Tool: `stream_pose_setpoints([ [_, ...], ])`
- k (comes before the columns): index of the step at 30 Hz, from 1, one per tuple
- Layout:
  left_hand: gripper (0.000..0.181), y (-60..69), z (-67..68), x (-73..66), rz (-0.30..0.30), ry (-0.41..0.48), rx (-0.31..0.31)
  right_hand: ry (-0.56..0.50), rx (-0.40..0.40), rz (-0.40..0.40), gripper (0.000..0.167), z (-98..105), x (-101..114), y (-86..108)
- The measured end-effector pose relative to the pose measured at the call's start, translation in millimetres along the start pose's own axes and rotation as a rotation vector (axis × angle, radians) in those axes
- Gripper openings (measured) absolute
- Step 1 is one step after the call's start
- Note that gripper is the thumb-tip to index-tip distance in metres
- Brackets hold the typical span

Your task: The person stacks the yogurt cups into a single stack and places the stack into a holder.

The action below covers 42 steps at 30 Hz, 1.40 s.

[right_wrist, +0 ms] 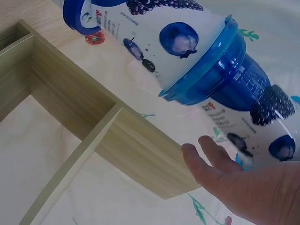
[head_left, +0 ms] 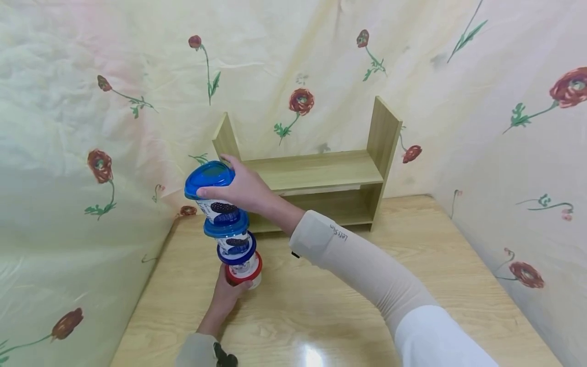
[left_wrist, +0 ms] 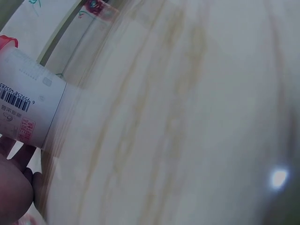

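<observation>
Several tubs form one column in the head view. The top tub [head_left: 217, 209] has a bright blue lid, which my right hand [head_left: 243, 187] grips from the side. Beneath come another blue-lidded tub [head_left: 236, 244], a dark-blue lid [head_left: 236, 259] and a red-lidded tub [head_left: 256, 281] at the bottom. My left hand [head_left: 226, 296] holds that lowest tub around its side. In the left wrist view, fingers of the left hand [left_wrist: 16, 190] lie against the white tub [left_wrist: 30, 93] with a barcode. The right wrist view shows the right hand [right_wrist: 258, 190] at the berry-printed top tub [right_wrist: 274, 117].
A wooden two-level shelf [head_left: 316, 171] stands behind the column, to its right, near the back edge of the wooden table [head_left: 367, 290]. Flower-printed cloth [head_left: 257, 66] hangs behind and on both sides.
</observation>
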State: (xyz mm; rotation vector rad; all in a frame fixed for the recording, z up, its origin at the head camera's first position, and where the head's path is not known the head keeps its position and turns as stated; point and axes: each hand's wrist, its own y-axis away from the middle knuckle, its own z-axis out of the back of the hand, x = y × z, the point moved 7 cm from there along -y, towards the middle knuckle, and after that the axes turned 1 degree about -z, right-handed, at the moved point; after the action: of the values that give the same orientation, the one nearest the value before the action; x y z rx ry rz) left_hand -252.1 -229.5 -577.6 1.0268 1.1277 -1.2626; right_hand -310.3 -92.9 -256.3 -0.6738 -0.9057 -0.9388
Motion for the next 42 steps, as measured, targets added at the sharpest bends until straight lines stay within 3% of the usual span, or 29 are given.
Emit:
stream_pose_setpoints([
  [6, 0.106, -0.1, -5.8, -0.5, 0.027, -0.020, 0.007, -0.136, -0.087, 0.098, 0.076, 31, -18, 15.1],
  [11, 0.107, 0.7, -4.4, -2.7, 0.026, -0.036, 0.002, -0.070, -0.145, 0.143, 0.070, 57, -43, 24.9],
  [16, 0.105, 1.2, 0.7, -1.9, 0.041, -0.027, -0.017, -0.040, -0.164, 0.125, 0.072, 69, -64, 26.5],
  [22, 0.103, 0.2, -3.0, -1.6, 0.024, 0.003, 0.000, -0.042, -0.215, 0.108, 0.070, 79, -88, 29.9],
  [30, 0.104, 1.5, -1.2, -0.6, 0.025, 0.004, -0.023, -0.029, -0.237, 0.072, 0.073, 91, -119, 36.2],
  [35, 0.103, 1.8, -1.9, -4.0, 0.023, -0.003, -0.016, -0.001, -0.283, 0.055, 0.075, 116, -142, 44.0],
  [42, 0.104, 0.6, -3.2, -8.2, 0.021, -0.021, -0.014, 0.026, -0.365, -0.033, 0.077, 156, -175, 58.2],
])
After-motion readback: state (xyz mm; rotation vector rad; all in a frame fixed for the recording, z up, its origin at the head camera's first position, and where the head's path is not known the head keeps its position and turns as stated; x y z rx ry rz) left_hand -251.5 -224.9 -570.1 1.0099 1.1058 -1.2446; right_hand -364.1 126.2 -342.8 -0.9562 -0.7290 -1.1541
